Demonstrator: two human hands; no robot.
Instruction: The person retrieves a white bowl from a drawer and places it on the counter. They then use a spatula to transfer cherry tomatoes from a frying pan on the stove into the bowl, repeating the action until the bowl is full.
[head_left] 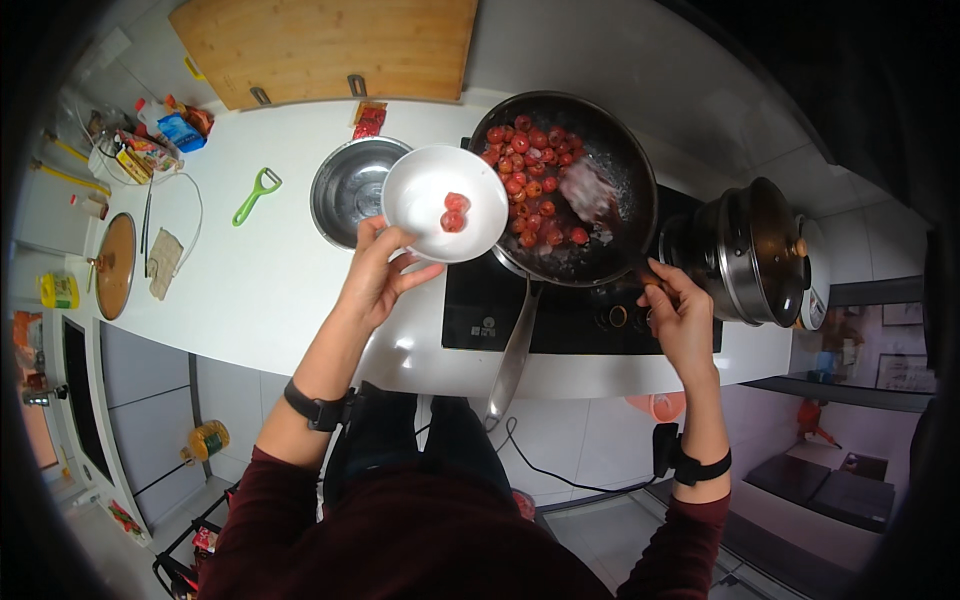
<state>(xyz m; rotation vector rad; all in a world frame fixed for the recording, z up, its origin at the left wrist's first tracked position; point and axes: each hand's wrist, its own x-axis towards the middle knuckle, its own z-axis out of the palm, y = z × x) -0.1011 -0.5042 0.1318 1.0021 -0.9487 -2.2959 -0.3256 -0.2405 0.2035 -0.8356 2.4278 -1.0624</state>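
Note:
My left hand [378,268] grips the rim of a white bowl [405,205], tilted beside the frying pan, with a few red fruits [453,212] at its bottom. My right hand [682,312] is closed round the dark handle of a spatula [592,192], whose motion-blurred blade is inside the black frying pan [640,165]. Many round red fruits [527,155], which look like hawthorns, lie in the pan's left half, with bubbling liquid around them. The pan's metal handle [512,355] points toward me, untouched by either hand.
The pan is on a black cooktop [475,315]; a lidded pot [760,255] stands at its right. A steel basin [335,195] sits partly behind the bowl. Further left on the white counter [250,290] are a green peeler [258,195], a pan lid [117,265] and a cloth [163,265].

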